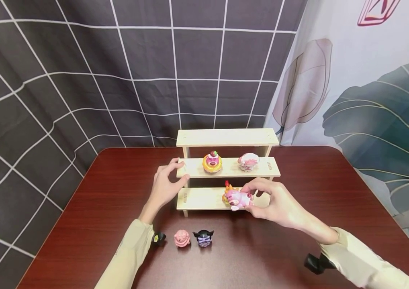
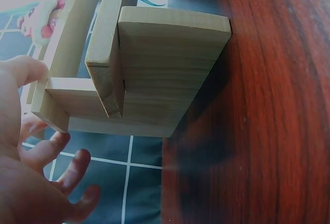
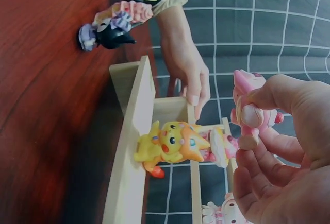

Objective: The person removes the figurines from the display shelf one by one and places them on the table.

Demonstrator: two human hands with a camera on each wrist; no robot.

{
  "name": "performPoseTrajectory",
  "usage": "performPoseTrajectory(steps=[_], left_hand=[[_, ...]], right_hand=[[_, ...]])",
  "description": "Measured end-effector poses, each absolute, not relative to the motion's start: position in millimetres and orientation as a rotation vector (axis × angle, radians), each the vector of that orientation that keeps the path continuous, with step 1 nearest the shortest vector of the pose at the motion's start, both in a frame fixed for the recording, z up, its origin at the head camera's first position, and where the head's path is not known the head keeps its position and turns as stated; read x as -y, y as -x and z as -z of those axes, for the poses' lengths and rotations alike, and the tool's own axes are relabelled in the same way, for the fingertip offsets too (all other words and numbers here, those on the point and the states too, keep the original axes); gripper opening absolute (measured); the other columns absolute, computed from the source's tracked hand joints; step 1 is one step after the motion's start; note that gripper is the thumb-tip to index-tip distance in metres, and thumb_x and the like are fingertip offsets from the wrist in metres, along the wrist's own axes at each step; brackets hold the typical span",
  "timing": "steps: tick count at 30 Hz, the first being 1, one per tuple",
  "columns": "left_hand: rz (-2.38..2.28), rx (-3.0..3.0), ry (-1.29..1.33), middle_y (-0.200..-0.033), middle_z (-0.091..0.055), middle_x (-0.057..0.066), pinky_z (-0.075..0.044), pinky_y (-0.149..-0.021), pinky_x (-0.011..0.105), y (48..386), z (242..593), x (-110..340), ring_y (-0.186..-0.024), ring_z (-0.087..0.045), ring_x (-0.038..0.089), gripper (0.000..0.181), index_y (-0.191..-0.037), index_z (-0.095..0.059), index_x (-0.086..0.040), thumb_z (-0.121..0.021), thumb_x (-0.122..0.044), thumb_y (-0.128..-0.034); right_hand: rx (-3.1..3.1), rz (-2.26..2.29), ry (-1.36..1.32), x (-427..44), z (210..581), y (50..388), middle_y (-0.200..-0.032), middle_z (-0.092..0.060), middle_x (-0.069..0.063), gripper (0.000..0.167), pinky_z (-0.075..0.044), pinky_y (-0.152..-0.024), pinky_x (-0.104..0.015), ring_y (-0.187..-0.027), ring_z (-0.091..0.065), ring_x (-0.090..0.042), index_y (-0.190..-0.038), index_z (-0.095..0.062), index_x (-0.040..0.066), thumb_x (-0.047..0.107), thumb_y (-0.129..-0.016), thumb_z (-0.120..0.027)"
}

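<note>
A small pink figurine (image 1: 239,199) is pinched between the thumb and fingers of my right hand (image 1: 280,204), held above the bottom step of a three-tier wooden shelf (image 1: 200,199). Behind it in the head view, mostly hidden, a yellow figurine stands on that step; the right wrist view shows this yellow figurine (image 3: 169,140) with its orange hat. My left hand (image 1: 164,185) holds the left end of the middle step, thumb at the front edge. In the left wrist view its other fingers (image 2: 75,170) are spread beyond the board end (image 2: 51,112).
On the middle step sit a figurine in a yellow ring (image 1: 212,162) and a white-and-pink figurine (image 1: 248,161). A pink rose-like figurine (image 1: 182,238) and a black-and-purple figurine (image 1: 203,238) stand on the dark red table (image 1: 117,192) in front. A grey checked curtain (image 1: 146,92) hangs behind.
</note>
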State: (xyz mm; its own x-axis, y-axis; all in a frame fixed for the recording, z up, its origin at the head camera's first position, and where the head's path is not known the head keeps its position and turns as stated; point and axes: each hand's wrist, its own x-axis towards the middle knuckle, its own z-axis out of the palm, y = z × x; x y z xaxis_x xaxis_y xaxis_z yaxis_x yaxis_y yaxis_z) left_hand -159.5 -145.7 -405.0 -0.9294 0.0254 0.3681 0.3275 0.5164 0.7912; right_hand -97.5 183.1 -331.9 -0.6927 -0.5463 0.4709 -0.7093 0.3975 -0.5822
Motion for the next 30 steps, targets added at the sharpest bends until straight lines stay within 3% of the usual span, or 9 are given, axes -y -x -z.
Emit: performPoseTrajectory(steps=[16, 30], left_hand=[[1.370, 2.444, 0.300, -0.143, -0.055, 0.010, -0.039, -0.092, 0.052, 160, 406, 146, -0.114, -0.048, 0.033, 0.043, -0.126, -0.070, -0.009, -0.079, -0.022, -0.0856], [1.341, 2.417, 0.316, -0.141, -0.057, 0.008, -0.039, -0.092, 0.051, 161, 410, 146, -0.114, -0.050, 0.033, 0.043, -0.125, -0.071, -0.010, -0.080, -0.021, -0.0846]], right_hand=[[2.333, -1.167, -1.194, -182, 356, 88, -0.097, -0.069, 0.006, 0.042, -0.045, -0.081, -0.024, -0.089, -0.060, -0.014, -0.104, -0.070, 0.017, -0.001, -0.068, -0.084], [2.373, -1.277, -1.191, -179, 378, 80, -0.094, -0.066, 0.008, 0.041, -0.048, -0.069, -0.024, -0.080, -0.058, -0.011, -0.103, -0.069, 0.016, -0.006, -0.070, -0.080]])
